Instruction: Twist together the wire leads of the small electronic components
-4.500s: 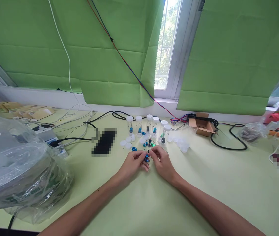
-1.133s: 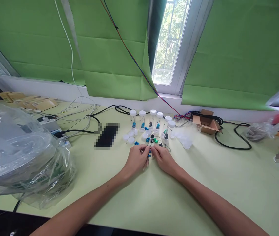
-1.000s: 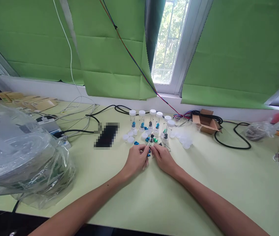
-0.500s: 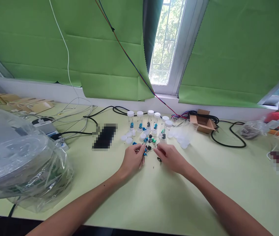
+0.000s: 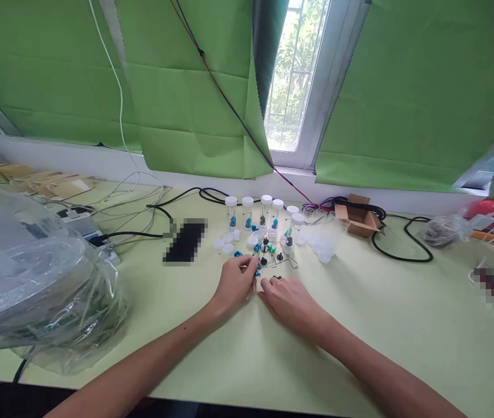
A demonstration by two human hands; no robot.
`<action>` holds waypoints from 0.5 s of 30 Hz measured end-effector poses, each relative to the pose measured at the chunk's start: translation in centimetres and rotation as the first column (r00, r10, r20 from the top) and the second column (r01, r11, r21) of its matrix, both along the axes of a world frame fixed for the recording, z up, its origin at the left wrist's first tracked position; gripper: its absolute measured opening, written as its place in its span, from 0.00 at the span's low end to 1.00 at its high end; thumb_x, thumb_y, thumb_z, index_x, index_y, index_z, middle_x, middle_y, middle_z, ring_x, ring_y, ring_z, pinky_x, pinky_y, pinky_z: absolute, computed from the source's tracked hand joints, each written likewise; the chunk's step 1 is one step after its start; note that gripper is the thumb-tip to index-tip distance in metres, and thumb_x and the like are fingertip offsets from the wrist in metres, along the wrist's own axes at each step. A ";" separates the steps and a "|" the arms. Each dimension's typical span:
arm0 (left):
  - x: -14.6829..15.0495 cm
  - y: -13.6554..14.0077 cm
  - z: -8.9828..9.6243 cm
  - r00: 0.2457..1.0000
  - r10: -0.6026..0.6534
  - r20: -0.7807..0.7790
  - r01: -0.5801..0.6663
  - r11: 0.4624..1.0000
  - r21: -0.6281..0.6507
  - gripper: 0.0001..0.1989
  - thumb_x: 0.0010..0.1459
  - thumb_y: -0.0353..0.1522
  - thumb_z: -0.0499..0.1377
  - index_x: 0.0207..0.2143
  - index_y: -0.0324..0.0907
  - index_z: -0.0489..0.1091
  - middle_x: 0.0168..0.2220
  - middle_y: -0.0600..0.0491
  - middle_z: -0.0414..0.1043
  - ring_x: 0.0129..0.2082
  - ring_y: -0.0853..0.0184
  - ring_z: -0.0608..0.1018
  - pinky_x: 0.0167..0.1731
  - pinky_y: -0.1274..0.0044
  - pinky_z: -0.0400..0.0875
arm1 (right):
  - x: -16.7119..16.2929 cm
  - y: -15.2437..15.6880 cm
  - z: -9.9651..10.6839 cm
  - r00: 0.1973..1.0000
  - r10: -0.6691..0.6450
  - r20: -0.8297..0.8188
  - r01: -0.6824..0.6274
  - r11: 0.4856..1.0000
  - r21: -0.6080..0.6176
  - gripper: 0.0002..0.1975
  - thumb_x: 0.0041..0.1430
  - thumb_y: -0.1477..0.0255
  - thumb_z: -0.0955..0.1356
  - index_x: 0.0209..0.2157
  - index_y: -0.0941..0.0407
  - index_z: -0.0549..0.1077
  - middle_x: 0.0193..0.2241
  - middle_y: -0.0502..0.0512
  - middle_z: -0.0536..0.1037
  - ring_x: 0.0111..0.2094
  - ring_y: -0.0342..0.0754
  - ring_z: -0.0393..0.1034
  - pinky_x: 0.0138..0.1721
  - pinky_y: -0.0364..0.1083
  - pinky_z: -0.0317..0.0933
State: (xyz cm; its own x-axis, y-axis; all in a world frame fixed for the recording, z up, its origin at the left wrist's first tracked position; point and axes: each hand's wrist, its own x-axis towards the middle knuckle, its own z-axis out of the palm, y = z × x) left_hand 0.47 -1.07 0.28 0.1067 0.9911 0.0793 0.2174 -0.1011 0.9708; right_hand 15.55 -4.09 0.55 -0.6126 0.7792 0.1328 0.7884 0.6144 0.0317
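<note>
My left hand (image 5: 237,278) is in a pinch at the near-left edge of a cluster of small parts. What its fingertips hold is too small to make out. My right hand (image 5: 289,297) lies low over the table just right of it, fingers curled and tips down at the tabletop; anything in them is hidden. Beyond the hands lie small blue parts (image 5: 258,248), a green part (image 5: 271,248), black round parts (image 5: 280,256) and bent metal wires (image 5: 293,263). Behind these stand several clear vials with white caps (image 5: 266,199), with blue or dark parts inside.
Loose white caps (image 5: 219,244) lie left of the vials, and a clear plastic bag (image 5: 325,238) to their right. An open cardboard box (image 5: 359,219) and black cable (image 5: 403,259) sit farther right. A plastic-wrapped spool (image 5: 46,284) fills the left side.
My right hand has moved toward me and left, from the wires and black parts down to the tabletop beside my left hand. The left hand has stayed in its pinch.
</note>
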 end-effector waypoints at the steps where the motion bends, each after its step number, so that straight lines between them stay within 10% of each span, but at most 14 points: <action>1: 0.0 0.0 0.0 1.000 -0.003 0.000 0.003 1.000 0.005 0.20 0.60 0.45 0.52 0.22 0.41 0.65 0.09 0.61 0.60 0.07 0.74 0.61 0.11 0.81 0.54 | -0.1 0.0 0.1 0.999 -0.001 0.038 0.001 1.000 0.003 0.09 0.68 0.73 0.59 0.32 0.57 0.66 0.25 0.54 0.74 0.23 0.49 0.69 0.21 0.45 0.45; 15: 0.1 0.2 -0.3 0.999 -0.022 0.041 0.022 1.000 -0.016 0.19 0.60 0.44 0.53 0.23 0.40 0.66 0.09 0.60 0.61 0.07 0.74 0.60 0.10 0.82 0.53 | 0.2 0.2 0.3 1.000 0.008 0.019 -0.007 0.999 -0.051 0.06 0.62 0.80 0.59 0.33 0.57 0.64 0.25 0.53 0.73 0.22 0.47 0.66 0.22 0.46 0.42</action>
